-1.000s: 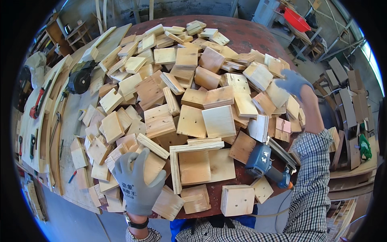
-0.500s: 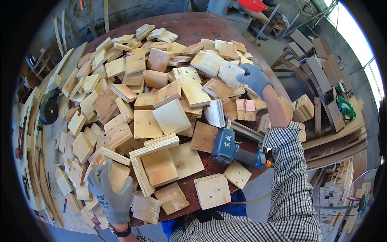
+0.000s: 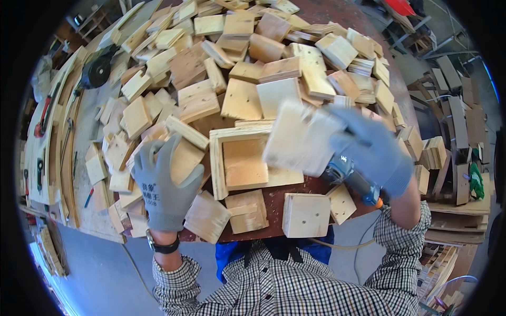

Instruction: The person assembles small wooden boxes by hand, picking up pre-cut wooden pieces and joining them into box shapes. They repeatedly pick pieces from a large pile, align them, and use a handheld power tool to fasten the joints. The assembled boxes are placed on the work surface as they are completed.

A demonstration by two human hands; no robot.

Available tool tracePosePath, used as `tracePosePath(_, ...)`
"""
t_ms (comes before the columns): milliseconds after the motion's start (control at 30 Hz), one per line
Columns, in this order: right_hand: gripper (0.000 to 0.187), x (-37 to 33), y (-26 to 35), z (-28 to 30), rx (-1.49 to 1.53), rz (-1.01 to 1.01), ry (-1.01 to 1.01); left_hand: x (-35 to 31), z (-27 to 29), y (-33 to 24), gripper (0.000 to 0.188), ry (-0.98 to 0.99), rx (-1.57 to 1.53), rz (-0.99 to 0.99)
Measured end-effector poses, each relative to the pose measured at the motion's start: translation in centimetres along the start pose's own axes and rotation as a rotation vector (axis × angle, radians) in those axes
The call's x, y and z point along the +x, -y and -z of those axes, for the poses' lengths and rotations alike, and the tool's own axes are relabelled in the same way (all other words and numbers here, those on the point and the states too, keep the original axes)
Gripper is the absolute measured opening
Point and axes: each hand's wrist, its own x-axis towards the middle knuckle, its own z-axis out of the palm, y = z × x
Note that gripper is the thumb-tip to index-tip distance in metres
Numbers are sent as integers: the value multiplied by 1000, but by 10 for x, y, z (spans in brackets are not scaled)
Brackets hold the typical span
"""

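My right hand point(image 3: 377, 150), in a grey work glove and blurred by motion, grips a pale square wood block point(image 3: 303, 139) by its right edge. The block is held above the table, just right of a frame of plywood strips point(image 3: 217, 166) standing around a wood block point(image 3: 245, 163). Below my right hand lies a blue nail gun point(image 3: 340, 169), partly covered by it. My left hand point(image 3: 168, 184), gloved too, has its thumb and fingers around another wood block point(image 3: 187, 160) beside the frame's left side. Part of that block is hidden by the glove.
A large heap of square wood blocks point(image 3: 242, 100) covers much of the red-brown table point(image 3: 316, 195). Near the front edge lies a square block with two dark spots point(image 3: 305, 216). Long wood strips, a black round tool point(image 3: 96, 71) and hand tools lie on the left.
My right hand has come back from the far right of the heap toward me, bringing the pale block near the frame. My left hand keeps its place beside the frame. The view has shifted.
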Motion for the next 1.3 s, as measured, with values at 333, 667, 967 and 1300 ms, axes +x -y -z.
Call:
tracePosePath(333, 52, 25, 23, -102, 127, -140, 142, -1, 2, 3, 69, -47, -11, -6)
tracePosePath(667, 93, 7, 38, -134, -667, 90, 158, 0, 0, 5, 70, -45, -20, -4)
tracePosePath(967, 66, 7, 26, -152, -622, 216, 10, 1, 2, 3, 70, -34, -28, -8)
tracePosePath(1300, 82, 7, 15, -157, -482, 196, -11, 1, 3, 1, 70, -17, 20, -8)
